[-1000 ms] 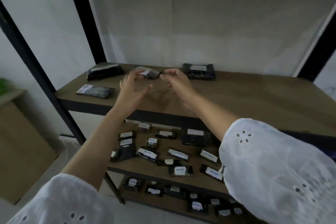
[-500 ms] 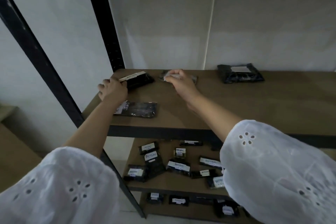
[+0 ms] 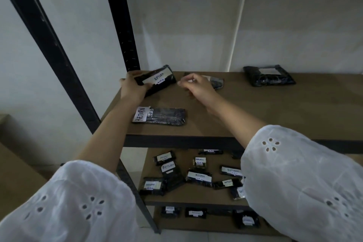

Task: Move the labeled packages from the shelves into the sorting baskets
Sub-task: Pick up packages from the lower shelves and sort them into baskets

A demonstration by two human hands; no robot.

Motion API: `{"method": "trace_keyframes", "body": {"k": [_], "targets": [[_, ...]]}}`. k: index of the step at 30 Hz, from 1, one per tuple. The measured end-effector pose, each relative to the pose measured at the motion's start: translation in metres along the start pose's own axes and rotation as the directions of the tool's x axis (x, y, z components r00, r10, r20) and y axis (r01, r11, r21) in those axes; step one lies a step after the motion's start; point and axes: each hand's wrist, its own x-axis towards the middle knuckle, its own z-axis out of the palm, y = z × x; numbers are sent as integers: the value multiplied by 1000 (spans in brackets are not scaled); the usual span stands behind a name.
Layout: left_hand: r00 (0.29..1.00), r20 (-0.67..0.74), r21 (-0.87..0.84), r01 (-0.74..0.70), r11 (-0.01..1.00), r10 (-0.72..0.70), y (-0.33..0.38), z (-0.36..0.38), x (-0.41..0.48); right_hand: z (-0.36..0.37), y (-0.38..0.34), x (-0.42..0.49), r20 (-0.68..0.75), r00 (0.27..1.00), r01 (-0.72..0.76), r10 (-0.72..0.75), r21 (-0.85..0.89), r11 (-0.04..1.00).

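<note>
On the top shelf (image 3: pixel 255 116) my left hand (image 3: pixel 132 89) grips a black package (image 3: pixel 163 81) by its left end at the back left corner; it is tilted, and its white "RETURN" label faces me. My right hand (image 3: pixel 199 89) hovers just right of it, with curled fingers pinched over the left end of a small dark package (image 3: pixel 217 83), most of which is hidden behind the hand. Another "RETURN" package (image 3: pixel 165 117) lies flat near the shelf's front edge. A larger black package (image 3: pixel 269 77) sits at the back right. No basket is in view.
Black shelf uprights (image 3: pixel 119 19) rise at the left. The middle shelf (image 3: pixel 188 196) holds several small labeled packages, and the bottom shelf (image 3: pixel 216 226) holds more. A brown cardboard box (image 3: pixel 17 169) stands at the lower left. My white sleeves fill the foreground.
My left hand went from mid-shelf to the back left package, gripped it and tilted it up. My right hand stayed at the small package. The view shifted left and closer.
</note>
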Motion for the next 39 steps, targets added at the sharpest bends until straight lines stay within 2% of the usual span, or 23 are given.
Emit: {"method": "trace_keyframes", "body": {"k": [4, 7, 10, 13, 19, 23, 27, 31, 39], "targets": [[999, 10, -322, 48, 946, -48, 2, -5, -10, -3, -5, -10, 299, 952, -2, 61, -192, 981], [996, 71, -446, 82, 891, -56, 6, -8, -22, -2, -8, -13, 460, 880, 99, 117, -420, 902], [993, 106, -456, 89, 886, -45, 3, -13, -29, 3, -11, -15, 507, 848, 155, 152, -512, 845], [989, 137, -433, 105, 895, -49, 4, -15, -37, 6, -10, -18, 483, 858, 127, 174, -527, 840], [986, 162, -499, 108, 860, -30, 21, -14, -49, -14, -2, -27, 367, 917, -58, 154, -260, 964], [993, 113, -503, 69, 862, -13, 33, -4, -56, -43, 6, -34, 270, 940, -167, 208, -167, 972], [994, 111, -514, 74, 854, -19, 45, 12, -76, -80, 17, -51, 106, 961, -257, 256, -1, 966], [991, 136, -498, 63, 865, 6, 62, 38, -109, -121, 28, -77, -72, 964, -234, 255, 217, 948], [981, 192, -525, 81, 847, 26, 104, 122, -226, -226, 56, -181, -147, 969, -115, 197, 437, 892]]}}
